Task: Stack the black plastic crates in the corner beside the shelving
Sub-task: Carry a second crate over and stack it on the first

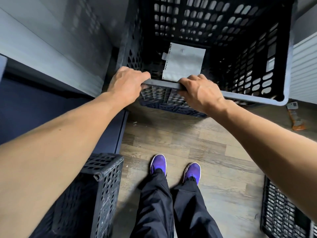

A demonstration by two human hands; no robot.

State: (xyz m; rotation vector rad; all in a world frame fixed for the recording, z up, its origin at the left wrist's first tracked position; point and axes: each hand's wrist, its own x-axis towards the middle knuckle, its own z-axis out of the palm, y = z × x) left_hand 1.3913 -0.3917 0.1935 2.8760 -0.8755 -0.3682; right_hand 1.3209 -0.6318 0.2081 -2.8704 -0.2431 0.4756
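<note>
Both hands, left (pixel 127 83) and right (pixel 199 93), clench the near rim of the top crate (pixel 223 40), which stands in the corner on another crate (pixel 164 102) whose wall shows just beneath it. A sheet of paper (pixel 184 61) lies inside it. Two more crates, one (pixel 103 182) below-left and one (pixel 281 212) below-right of it, seem still to go; whether the top crate sits square is hidden, and both loose crates are cut off.
</note>
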